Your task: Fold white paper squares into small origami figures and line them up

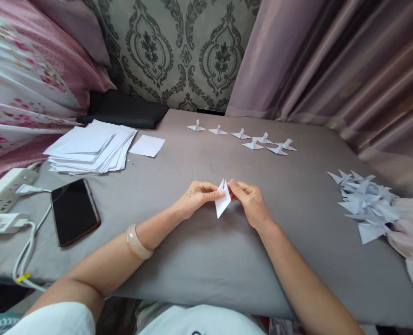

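Power strip: at your far left, white plugs in it.
Phone: face up on the grey table, screen dark.
Paper stack: beyond the phone, a single sheet just right of it.
Left hand: your thumb and fingers pinch the paper's left side.
Folded paper: between your hands, one corner pointing towards you.
Right hand: your fingers curl at its upper right edge; whether they grip, I cannot tell.
Paper birds: seven, towards the table's far side.
Bird pile: heaped beside a pale cloth.
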`<state>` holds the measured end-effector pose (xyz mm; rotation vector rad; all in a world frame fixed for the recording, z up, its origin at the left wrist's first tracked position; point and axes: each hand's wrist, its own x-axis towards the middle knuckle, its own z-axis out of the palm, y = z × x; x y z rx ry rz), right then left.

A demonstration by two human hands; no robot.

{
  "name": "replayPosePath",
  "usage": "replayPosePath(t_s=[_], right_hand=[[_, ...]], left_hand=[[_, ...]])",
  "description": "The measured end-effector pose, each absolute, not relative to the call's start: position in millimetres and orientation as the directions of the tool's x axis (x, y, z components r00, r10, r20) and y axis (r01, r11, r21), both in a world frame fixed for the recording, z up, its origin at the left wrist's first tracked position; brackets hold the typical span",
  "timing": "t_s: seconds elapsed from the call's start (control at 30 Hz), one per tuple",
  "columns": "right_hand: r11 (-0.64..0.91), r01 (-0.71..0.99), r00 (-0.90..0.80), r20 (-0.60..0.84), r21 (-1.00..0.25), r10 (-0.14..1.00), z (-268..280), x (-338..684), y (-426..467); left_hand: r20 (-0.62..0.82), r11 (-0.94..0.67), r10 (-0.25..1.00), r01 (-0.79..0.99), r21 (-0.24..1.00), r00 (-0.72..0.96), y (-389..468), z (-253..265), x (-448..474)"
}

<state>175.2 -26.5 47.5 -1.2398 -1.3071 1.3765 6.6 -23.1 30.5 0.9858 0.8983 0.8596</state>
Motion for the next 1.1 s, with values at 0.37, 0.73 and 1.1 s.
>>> replayPosePath(t_s=[0.37,0.73,1.1], right_hand=[[-0.072,0.059,-0.051,-0.075,-0.996,0.996,45,176,-26],[0.235,0.229,-0.096,0.218,-0.945,0.971,52,170,-35],[-0.151,0.033,-0.121,-0.154,-0.988,0.981,43,176,-26]], left_hand=[[-0.115,0.204,0.938,-0.252,0.946,0.327,-20,25,7],[-0.040,0.141,0.961,-0.361,0.922,0.273,-15,23,4],[-0.088,0.167,0.944,-0.227,0.959,0.319,-14,19,5]])
